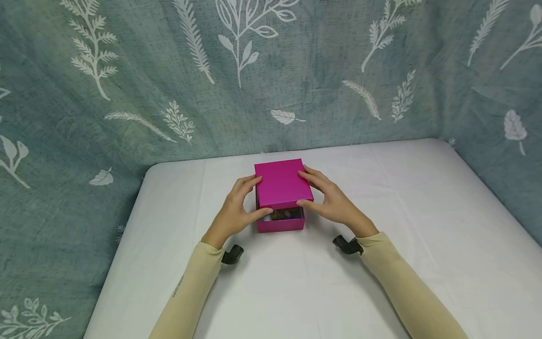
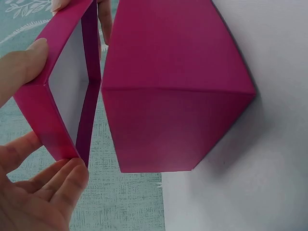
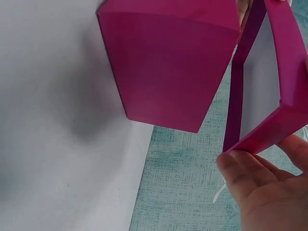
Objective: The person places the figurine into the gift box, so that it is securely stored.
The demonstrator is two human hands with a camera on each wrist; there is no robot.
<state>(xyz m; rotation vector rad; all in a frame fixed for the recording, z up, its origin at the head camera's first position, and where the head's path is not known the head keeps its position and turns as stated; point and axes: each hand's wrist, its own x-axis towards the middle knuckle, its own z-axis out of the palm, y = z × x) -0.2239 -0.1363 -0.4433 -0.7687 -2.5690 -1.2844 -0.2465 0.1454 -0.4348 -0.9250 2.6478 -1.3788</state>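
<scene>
A square magenta box point(image 1: 281, 226) stands on the table. Its lid point(image 1: 283, 182) is held above it, clear of the rim in both wrist views. Through the gap at the front, some dark, multicoloured contents show in the head view, too small to make out. My left hand point(image 1: 234, 210) grips the lid's left side, thumb at the front edge and fingers along the side. On the opposite side my right hand point(image 1: 334, 200) grips the lid likewise. The lid's pale inside point(image 2: 70, 82) faces the box point(image 2: 178, 96) in the left wrist view.
A white cloth covers the table point(image 1: 271, 292). Behind and beside it hangs a blue-green curtain point(image 1: 296, 117) with white leaf prints. A black strap-like piece point(image 1: 233, 254) sits at the left wrist, another point(image 1: 348, 245) at the right.
</scene>
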